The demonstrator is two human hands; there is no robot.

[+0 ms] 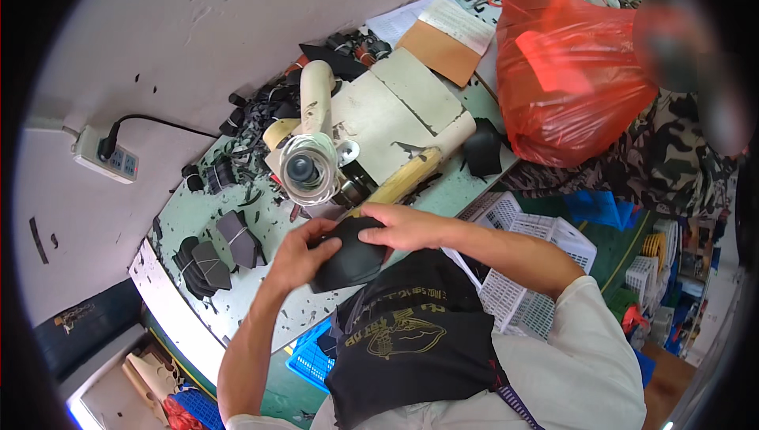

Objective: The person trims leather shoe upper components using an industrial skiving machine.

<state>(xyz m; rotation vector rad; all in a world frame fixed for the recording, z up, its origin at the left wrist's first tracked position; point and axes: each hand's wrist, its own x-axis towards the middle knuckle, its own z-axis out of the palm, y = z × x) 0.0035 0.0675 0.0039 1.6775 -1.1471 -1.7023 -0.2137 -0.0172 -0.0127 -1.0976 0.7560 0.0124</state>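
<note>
A black, smooth, curved leather-like piece lies between my two hands at the near edge of the worktable; its exact kind I cannot make out. My left hand grips its left side, thumb on top and fingers curled at the far edge. From the right, my right hand presses its thumb on the piece, with its fingers partly hidden. Just beyond my hands stands a cream machine with a yellow worn bar along its front. The machine's working point is hidden behind my hands.
Stacks of dark cut pieces and scraps lie on the table's left. A power strip hangs on the wall. At right, a person in camouflage is beside a red plastic bag. White baskets stand below.
</note>
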